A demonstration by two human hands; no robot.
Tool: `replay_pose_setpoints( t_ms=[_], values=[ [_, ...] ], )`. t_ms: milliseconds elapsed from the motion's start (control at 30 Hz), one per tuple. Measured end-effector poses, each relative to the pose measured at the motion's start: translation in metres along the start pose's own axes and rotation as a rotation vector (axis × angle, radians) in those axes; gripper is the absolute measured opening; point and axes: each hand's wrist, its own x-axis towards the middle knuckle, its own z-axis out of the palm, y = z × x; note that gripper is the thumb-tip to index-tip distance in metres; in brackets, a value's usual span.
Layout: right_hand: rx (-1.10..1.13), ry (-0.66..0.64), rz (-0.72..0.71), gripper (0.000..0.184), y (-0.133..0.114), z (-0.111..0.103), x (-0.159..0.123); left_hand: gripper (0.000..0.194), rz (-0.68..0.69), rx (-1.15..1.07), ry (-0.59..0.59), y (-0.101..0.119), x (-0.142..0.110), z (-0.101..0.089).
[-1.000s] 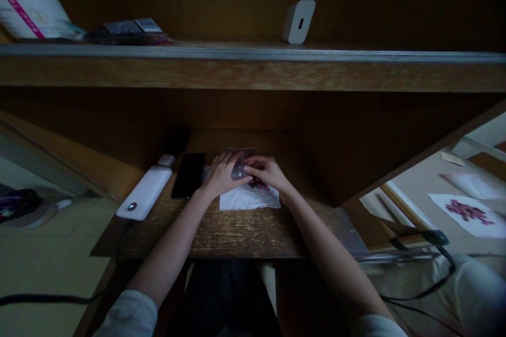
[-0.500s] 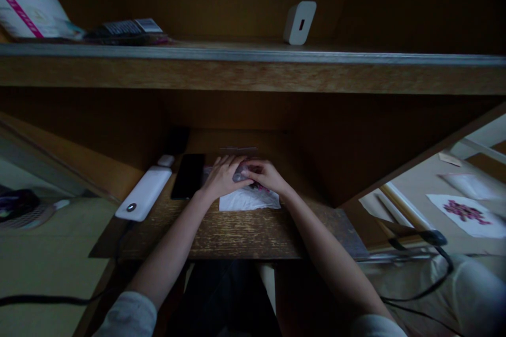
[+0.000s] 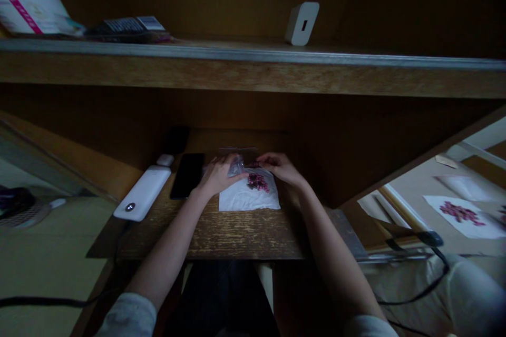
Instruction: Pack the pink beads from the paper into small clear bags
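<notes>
A heap of small dark-pink pieces (image 3: 258, 182), perhaps beads or buds, rests on a white sheet (image 3: 239, 200) on the wooden shelf. My left hand (image 3: 217, 176) grips a clear plastic bag (image 3: 236, 166) at the sheet's left, its thumb stretched toward the heap. Behind the heap my right hand (image 3: 281, 167) is closed in a pinch, its fingertips at a small cluster of similar dark-pink bits (image 3: 253, 164). Exactly what sits between those fingertips is too small and dark to make out.
A black phone (image 3: 187, 175) and a white power bank (image 3: 143, 192) lie to the left. Above, an upper shelf edge (image 3: 253, 76) holds a white charger (image 3: 302, 23) and a dark packet (image 3: 128, 29). At right, another white sheet bears pink pieces (image 3: 460, 212).
My right hand has moved away from my left, rightward, uncovering the pink heap on the sheet. My left hand stays on the plastic bag, which is more visible now.
</notes>
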Motion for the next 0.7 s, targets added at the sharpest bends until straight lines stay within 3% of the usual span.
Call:
replay_pose_setpoints(
  t_ms=[200,433,700],
  values=[
    [-0.345,-0.190,0.029,0.017,0.025,-0.015,0.001,0.066,-0.082,0.012,-0.070,0.004,-0.001,-0.002],
    [-0.374,-0.210,0.004,0.020,0.022,0.002,0.005,0.068,-0.044,0.118,-0.055,0.006,-0.002,0.002],
    [-0.345,-0.232,-0.023,0.018,0.027,0.004,0.006,0.068,-0.051,0.126,-0.097,0.006,-0.003,0.006]
  ],
)
